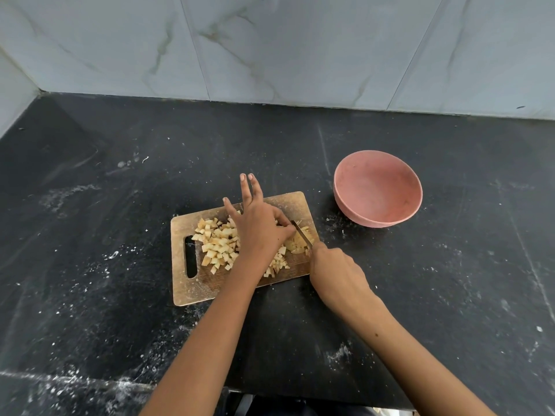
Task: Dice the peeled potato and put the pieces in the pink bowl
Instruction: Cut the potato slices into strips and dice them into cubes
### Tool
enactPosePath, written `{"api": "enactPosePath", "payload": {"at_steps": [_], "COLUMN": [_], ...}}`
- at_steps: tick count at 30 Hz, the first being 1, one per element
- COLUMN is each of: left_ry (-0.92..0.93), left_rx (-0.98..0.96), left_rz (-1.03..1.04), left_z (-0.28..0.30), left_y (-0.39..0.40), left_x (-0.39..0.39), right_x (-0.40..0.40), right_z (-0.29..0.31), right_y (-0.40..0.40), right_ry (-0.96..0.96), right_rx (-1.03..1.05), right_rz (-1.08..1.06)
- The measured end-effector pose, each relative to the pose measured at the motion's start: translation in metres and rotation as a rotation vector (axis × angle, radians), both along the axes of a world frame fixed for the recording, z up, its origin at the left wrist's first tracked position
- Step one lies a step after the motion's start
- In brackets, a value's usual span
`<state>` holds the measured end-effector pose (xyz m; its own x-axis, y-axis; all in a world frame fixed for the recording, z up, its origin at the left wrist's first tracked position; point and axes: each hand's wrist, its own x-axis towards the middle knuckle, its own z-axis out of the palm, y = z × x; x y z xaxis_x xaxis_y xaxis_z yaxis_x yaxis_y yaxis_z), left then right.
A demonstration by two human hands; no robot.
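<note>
My left hand (258, 226) pinches the uncut potato (295, 244) at the cutting board (216, 283)'s right edge, other fingers splayed. My right hand (336, 274) grips the knife (301, 232), its blade on the potato. Potato pieces (216, 244) cover the board's left; the pink bowl (377, 189) sits apart, open counter (120, 190) between.

One pink bowl (377, 189), one cutting board (183, 229), one knife (301, 232), two hands (258, 226), many potato pieces (214, 244)

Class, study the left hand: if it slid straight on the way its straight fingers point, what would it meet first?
Probably nothing soon: the left hand points past the cutting board's far edge over bare counter toward the wall; depth is uncertain.
</note>
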<state>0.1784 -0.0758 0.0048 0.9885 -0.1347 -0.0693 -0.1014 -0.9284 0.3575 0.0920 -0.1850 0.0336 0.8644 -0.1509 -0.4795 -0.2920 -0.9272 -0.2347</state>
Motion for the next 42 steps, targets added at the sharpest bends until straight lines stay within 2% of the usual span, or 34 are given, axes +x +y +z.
{"api": "enactPosePath", "payload": {"at_steps": [19, 25, 29, 35, 42], "left_ry": [-0.069, -0.050, -0.049, -0.156, -0.102], "left_rx": [0.016, 0.035, 0.064, -0.151, -0.023], "left_rz": [-0.018, -0.053, -0.123, -0.141, -0.115], "left_z": [-0.005, -0.002, 0.002, -0.002, -0.005], "left_y": [-0.001, 0.001, 0.009, 0.020, 0.019], "left_x": [-0.013, -0.013, -0.017, -0.044, -0.059], "right_x": [-0.013, -0.008, -0.005, -0.026, -0.031], "right_z": [0.008, 0.004, 0.005, 0.003, -0.002], "right_y": [-0.002, -0.002, -0.011, -0.020, -0.006], "right_ry": [0.109, 0.047, 0.023, -0.045, -0.099], "right_rx": [-0.012, 0.037, 0.181, 0.265, 0.254], "right_rz": [-0.062, -0.072, -0.123, -0.165, -0.136]}}
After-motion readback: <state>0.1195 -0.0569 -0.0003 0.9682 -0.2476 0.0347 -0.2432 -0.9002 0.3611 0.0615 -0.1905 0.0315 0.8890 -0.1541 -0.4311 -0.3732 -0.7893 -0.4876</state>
